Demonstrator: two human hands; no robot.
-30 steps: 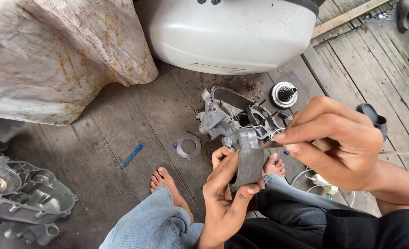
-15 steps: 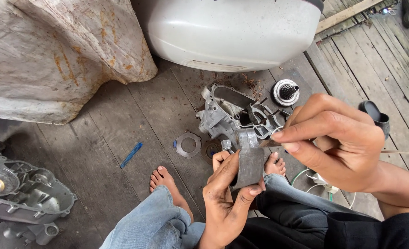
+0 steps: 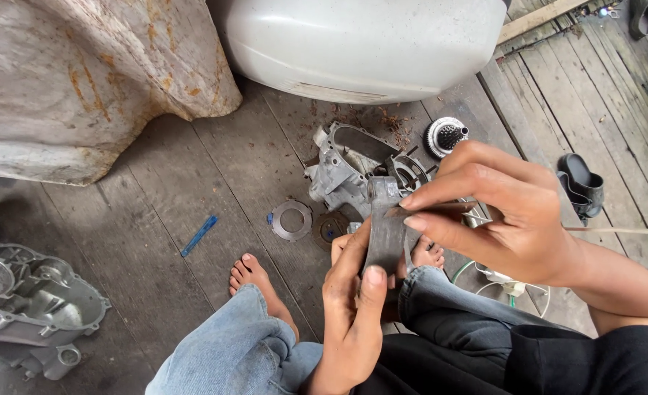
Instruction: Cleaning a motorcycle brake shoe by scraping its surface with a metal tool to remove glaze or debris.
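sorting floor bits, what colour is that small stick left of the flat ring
Blue, head view.

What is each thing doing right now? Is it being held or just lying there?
Left hand: shut on the grey metal part, holding it upright.
Right hand: fingers pinched on a thin tool, its tip against the part.
Engine casing: lying on the floor, open side up.
Flat metal ring: lying flat.
Blue strip: lying loose.
Black sandal: lying unworn.

I'm looking at an informal engine repair spot on a weathered plank floor (image 3: 156, 190): a bare aluminium engine casing (image 3: 349, 172) lies among loose washers (image 3: 292, 220), another crankcase cover (image 3: 31, 307) sits at the left edge, and a white vehicle body panel (image 3: 368, 44) looms behind.
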